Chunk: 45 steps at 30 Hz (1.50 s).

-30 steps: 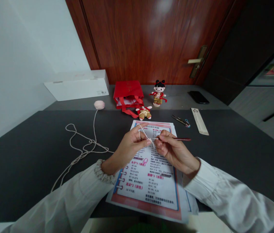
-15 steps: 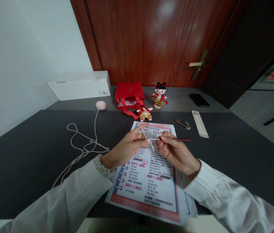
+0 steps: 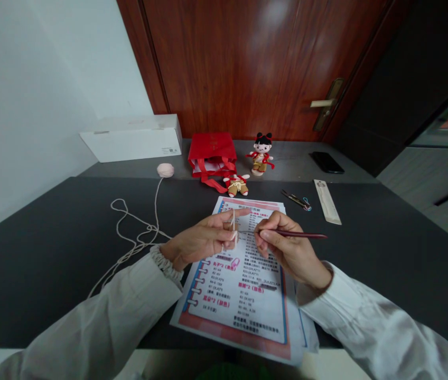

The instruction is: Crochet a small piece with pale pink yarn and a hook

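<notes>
Pale yarn (image 3: 234, 220) loops over the stretched index finger of my left hand (image 3: 208, 236), whose thumb pinches a small pale bit of work near the fingertips. My right hand (image 3: 287, 245) grips a crochet hook (image 3: 303, 234) by its dark red handle. The hook's thin metal shaft points left to the yarn at my left thumb; whether its tip is through a loop is too small to tell. Both hands are above the printed pattern sheets (image 3: 243, 316). From my left hand the yarn trails to a pale pink yarn ball (image 3: 165, 170) at the back left.
Behind the sheets lie a headless crocheted doll body (image 3: 236, 184) and a red gift bag (image 3: 212, 150). A finished doll (image 3: 261, 153) stands farther back. Small scissors (image 3: 296, 199), a flat pale packet (image 3: 327, 202) and a black phone (image 3: 327, 162) are on the right; a white box (image 3: 132, 140) is back left.
My right hand has tilted and the hook's handle now reaches farther right and slightly lower. My left hand has turned a little, its index finger pointing more to the right.
</notes>
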Available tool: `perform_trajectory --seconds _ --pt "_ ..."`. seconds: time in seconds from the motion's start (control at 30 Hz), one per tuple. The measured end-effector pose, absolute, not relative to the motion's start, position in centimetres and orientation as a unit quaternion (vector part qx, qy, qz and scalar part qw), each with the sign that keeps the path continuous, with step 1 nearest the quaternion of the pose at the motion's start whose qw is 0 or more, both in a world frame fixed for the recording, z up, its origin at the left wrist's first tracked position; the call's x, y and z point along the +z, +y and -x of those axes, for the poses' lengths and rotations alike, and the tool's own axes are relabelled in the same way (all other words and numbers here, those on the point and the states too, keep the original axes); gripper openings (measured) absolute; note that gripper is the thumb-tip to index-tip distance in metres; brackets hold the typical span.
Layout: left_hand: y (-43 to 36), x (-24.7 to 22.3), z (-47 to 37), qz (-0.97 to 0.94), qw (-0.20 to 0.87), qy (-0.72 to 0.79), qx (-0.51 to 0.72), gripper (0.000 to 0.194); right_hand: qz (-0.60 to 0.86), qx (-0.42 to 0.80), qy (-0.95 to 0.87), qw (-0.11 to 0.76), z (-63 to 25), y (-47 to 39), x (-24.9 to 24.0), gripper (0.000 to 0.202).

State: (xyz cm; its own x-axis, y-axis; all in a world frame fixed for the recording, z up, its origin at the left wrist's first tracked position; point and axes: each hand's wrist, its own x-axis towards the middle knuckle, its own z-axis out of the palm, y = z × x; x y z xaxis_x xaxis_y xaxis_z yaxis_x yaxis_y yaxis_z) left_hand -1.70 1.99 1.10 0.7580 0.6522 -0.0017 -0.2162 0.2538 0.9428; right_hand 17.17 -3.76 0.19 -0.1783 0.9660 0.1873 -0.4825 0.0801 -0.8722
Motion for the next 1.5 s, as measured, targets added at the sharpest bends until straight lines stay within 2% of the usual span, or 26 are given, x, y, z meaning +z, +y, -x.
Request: perform_trajectory --seconds 0.13,0.33,0.57,0.77,0.9,1.03,1.13,1.5 --pt "2.2 0.8 1.9 -0.429 0.862 0.163 0.214 0.051 0.251 0.578 -0.503 0.592 -17.3 -3.8 -0.4 0.014" --pt "2.2 0.8 1.9 -0.421 0.881 0.116 0.185 0.053 0.242 0.569 -0.526 0.584 -17.5 -3.9 -0.7 0.012" --pt "2.1 1.1 1.8 -0.427 0.883 0.106 0.163 0.048 0.222 0.627 -0.492 0.561 -17.4 -4.0 -0.1 0.013" --pt "2.1 1.1 1.9 -0.48 0.849 0.135 0.176 0.047 0.198 0.766 -0.345 0.504 -16.9 -3.6 0.1 0.017" --pt "1.5 1.4 1.3 -0.542 0.762 0.206 0.291 0.043 0.166 0.819 -0.238 0.495 -16.8 -3.2 -0.2 0.02" --pt "0.7 1.3 0.3 -0.605 0.653 0.252 0.38 0.05 0.175 0.808 -0.204 0.524 -16.9 -2.8 -0.6 0.016" --pt "0.4 1.2 -0.3 -0.615 0.613 0.274 0.414 0.059 0.19 0.791 -0.209 0.543 -16.8 -2.6 -0.6 0.017" --pt "0.4 0.3 -0.9 -0.582 0.625 0.315 0.414 0.087 0.234 0.765 -0.251 0.544 -16.6 -2.5 -0.7 0.016"
